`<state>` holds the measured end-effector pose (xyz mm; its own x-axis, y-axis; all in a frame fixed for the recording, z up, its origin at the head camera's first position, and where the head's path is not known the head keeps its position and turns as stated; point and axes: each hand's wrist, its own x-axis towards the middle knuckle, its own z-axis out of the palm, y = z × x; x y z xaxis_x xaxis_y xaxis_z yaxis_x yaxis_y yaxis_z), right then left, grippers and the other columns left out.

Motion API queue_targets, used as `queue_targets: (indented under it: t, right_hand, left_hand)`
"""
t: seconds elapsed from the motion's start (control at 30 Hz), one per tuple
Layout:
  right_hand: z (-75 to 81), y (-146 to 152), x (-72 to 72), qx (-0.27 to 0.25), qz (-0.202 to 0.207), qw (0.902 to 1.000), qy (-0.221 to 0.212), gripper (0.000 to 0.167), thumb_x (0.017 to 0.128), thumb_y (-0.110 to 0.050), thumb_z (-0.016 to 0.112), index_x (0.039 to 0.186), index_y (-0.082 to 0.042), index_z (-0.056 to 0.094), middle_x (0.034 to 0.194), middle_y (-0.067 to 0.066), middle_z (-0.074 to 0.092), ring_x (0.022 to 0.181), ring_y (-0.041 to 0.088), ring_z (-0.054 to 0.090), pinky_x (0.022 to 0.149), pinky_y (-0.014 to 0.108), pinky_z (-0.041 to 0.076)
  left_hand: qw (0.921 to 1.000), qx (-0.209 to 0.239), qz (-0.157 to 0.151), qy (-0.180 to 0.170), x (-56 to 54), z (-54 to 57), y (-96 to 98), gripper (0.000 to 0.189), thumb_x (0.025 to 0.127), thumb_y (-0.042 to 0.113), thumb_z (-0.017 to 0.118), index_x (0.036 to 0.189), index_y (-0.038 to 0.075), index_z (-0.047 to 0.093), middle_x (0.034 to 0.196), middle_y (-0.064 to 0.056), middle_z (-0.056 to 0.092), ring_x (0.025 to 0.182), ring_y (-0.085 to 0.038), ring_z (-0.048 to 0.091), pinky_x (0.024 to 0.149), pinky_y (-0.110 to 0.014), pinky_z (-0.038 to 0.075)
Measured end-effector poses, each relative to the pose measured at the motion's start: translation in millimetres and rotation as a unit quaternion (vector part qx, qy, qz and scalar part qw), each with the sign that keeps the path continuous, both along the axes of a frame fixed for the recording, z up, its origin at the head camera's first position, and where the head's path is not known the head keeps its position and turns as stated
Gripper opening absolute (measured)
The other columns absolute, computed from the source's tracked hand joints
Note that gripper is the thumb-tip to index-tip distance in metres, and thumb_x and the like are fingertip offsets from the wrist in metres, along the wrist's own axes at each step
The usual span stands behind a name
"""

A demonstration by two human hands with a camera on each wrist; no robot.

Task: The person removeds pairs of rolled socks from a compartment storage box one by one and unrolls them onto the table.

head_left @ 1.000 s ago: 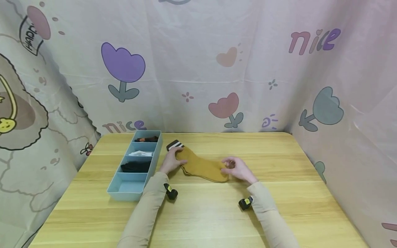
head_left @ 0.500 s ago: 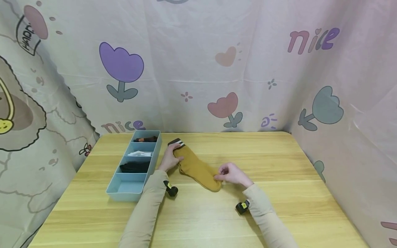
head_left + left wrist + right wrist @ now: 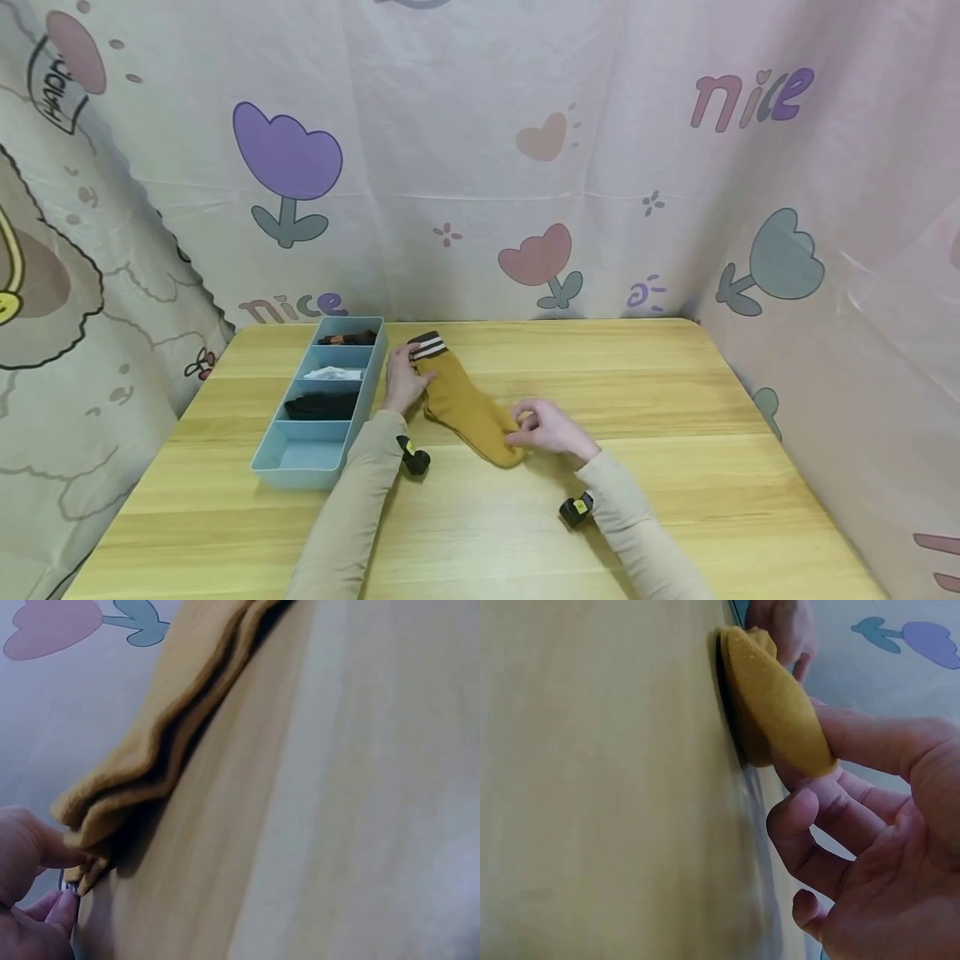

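Note:
A pair of mustard-yellow socks, one laid over the other, slants across the table with its dark, white-striped cuff at the back left. My left hand grips the socks at the cuff end; in the left wrist view its thumb and finger pinch the edge, and the two layers show. At the foot end, my right hand pinches the fabric between thumb and finger, the other fingers loosely curled. The right wrist view shows the sock toe lifted at that pinch.
Left of the socks stands a light blue divided box. From back to front its compartments hold a dark and orange bundle, a white folded item and a black folded cloth; the front one is bare. A printed curtain hangs behind the table.
The foot end of the socks has swung toward the left and front with my right hand. My left hand has shifted slightly back and left along the cuff, and the socks now slant more steeply.

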<state>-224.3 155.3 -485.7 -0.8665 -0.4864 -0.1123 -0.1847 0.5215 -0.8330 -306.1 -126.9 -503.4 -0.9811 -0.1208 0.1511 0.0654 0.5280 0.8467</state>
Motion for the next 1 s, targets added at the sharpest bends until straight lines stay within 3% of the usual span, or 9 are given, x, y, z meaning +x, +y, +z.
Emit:
queue_targets:
  t: [0.2,0.43,0.63,0.83,1.0]
  right_hand:
    - [-1.4,-7,3.0,-0.014,0.012,0.9997,-0.014,0.036,0.087,-0.015,0.077,0.113,0.002,0.060,0.080,0.014,0.076,0.064,0.009,0.067,0.060,0.023,0.053]
    - [-4.7,-9,3.4,-0.028,0.017,0.9994,-0.015,0.030,0.091,-0.018,0.073,0.112,0.001,0.062,0.070,0.007,0.071,0.055,0.009,0.058,0.047,0.019,0.038]
    - [-0.9,-10,5.7,-0.036,0.010,0.9993,0.003,0.019,0.090,-0.016,0.072,0.099,0.000,0.069,0.067,0.006,0.066,0.055,0.006,0.051,0.049,0.017,0.040]
    - [2.2,-20,13.6,-0.036,-0.009,0.9986,-0.038,0.029,0.087,-0.014,0.076,0.108,0.004,0.066,0.075,0.008,0.072,0.064,0.007,0.060,0.060,0.022,0.050]
    - [2.9,-27,15.1,-0.034,-0.012,0.9979,-0.054,0.029,0.089,-0.012,0.074,0.111,0.004,0.064,0.070,0.004,0.069,0.060,0.008,0.057,0.052,0.019,0.041]
  left_hand:
    - [0.9990,0.041,0.002,-0.018,-7.2,0.2,-2.6,0.063,0.083,-0.008,0.073,0.141,-0.007,0.048,0.138,-0.033,0.048,0.126,-0.047,0.054,0.108,-0.050,0.047]
    - [0.9955,0.079,0.009,-0.052,-11.4,3.1,-5.1,0.068,0.083,0.000,0.075,0.144,-0.005,0.046,0.138,-0.031,0.054,0.126,-0.044,0.054,0.109,-0.052,0.045]
    - [0.9960,0.067,0.019,-0.055,-18.6,6.9,-1.4,0.070,0.083,0.003,0.078,0.144,-0.005,0.046,0.137,-0.028,0.054,0.125,-0.041,0.053,0.108,-0.051,0.044]
    - [0.9974,0.047,0.027,-0.047,-22.0,7.8,2.7,0.066,0.081,-0.002,0.078,0.140,-0.006,0.050,0.129,-0.028,0.059,0.116,-0.038,0.058,0.103,-0.048,0.048]
    - [0.9977,0.031,0.032,-0.051,-22.1,9.8,1.9,0.065,0.081,-0.004,0.076,0.141,-0.004,0.050,0.128,-0.029,0.061,0.111,-0.039,0.061,0.098,-0.047,0.050]
